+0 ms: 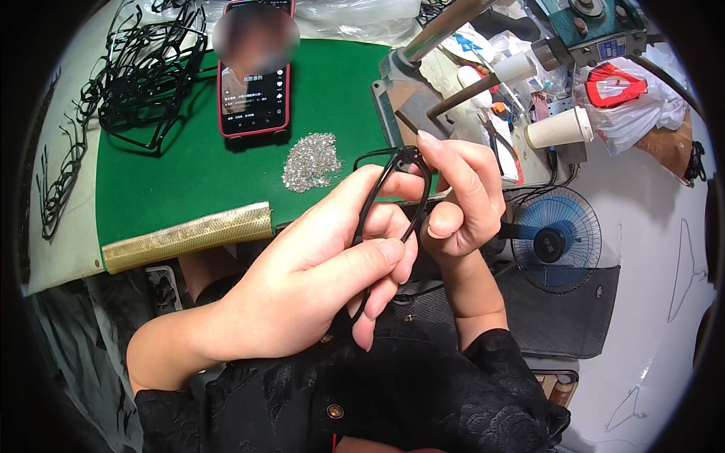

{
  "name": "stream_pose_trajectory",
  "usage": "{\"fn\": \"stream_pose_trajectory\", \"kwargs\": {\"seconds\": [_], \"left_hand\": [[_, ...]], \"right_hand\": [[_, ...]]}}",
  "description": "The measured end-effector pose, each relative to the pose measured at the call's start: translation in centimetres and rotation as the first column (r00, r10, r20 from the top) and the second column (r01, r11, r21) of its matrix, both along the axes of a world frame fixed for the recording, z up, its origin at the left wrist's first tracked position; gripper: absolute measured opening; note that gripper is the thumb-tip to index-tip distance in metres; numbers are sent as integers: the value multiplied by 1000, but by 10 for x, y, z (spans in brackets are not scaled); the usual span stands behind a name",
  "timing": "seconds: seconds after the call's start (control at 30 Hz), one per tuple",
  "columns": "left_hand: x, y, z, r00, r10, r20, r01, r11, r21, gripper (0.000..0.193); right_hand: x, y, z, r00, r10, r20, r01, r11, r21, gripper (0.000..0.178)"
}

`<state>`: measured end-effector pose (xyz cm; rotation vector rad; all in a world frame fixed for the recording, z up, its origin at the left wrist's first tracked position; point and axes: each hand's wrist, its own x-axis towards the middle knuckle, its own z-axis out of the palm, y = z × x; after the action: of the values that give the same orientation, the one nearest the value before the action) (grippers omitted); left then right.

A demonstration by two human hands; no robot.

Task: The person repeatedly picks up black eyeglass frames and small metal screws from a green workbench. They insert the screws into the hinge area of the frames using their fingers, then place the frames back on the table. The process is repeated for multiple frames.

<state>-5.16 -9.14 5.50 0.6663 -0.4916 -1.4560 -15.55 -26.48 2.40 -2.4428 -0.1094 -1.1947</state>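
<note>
Both hands meet at the middle of the view around a black eyeglass frame (pixel 408 156), held upright above the table's near edge. My left hand (pixel 294 264) is closed on its rim, with the thumb pressed across it. At the top corner, by the hinge, my right hand (pixel 472 196) has its index fingertip and curled fingers close against the frame. Whether a tiny part sits between those fingertips is too small to make out. Just beyond the left hand, a pile of small shiny silvery pieces (pixel 310 162) lies on the green mat (pixel 189 177).
Black eyeglass frames (pixel 143 90) are heaped at the far left, with more lined up along the left edge (pixel 57 189). A red-cased phone (pixel 253 106) stands behind the pile. A gold mesh strip (pixel 189 235) borders the table. Rightward are a hand press (pixel 596 30), paper cup (pixel 559 127) and fan (pixel 555 240).
</note>
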Motion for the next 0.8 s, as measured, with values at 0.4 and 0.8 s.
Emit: {"fn": "stream_pose_trajectory", "kwargs": {"seconds": [0.4,0.8], "left_hand": [[-1,0,-4,1000,-2,-7,2,1000,11,47],[0,1,-6,1000,6,18,-6,1000,8,45]], "right_hand": [[5,-11,4,991,23,132,6,976,-218,58],[0,-1,6,988,-116,99,147,905,-399,67]]}}
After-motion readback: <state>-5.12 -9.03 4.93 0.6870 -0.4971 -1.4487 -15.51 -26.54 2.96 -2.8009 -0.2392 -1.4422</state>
